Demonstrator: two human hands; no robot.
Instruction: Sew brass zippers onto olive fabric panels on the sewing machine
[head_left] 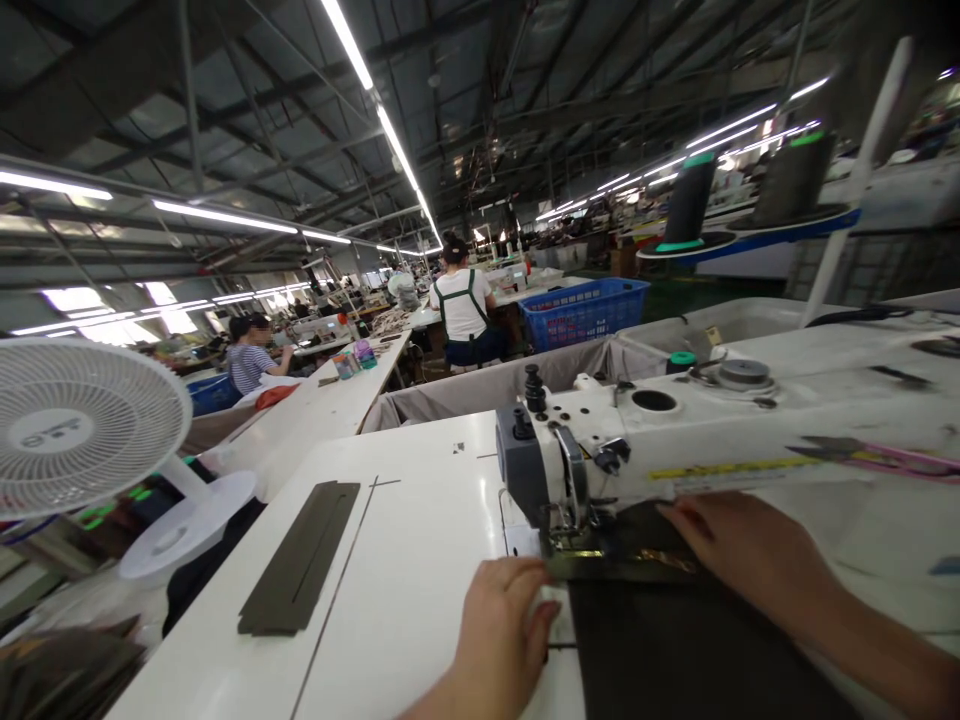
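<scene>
Dark olive fabric (660, 640) lies under the needle area of a white sewing machine (585, 450) and hangs toward the front edge. My left hand (506, 620) is closed on the fabric's left edge, just in front of the presser foot, thumb and fingers bent together. On the right, my right hand (739, 540) pinches the upper edge of the same fabric beside the machine arm. A shiny golden strip shows along the fabric between the hands. Flat olive pieces (300, 560) lie stacked on the white table (405, 570) to the left.
A white fan (82, 430) stands at the far left. Pink-handled scissors (877, 455) rest on the machine's right side. Thread cones (686, 200) stand on a holder at the upper right. Behind are a blue basket (585, 310) and two seated people.
</scene>
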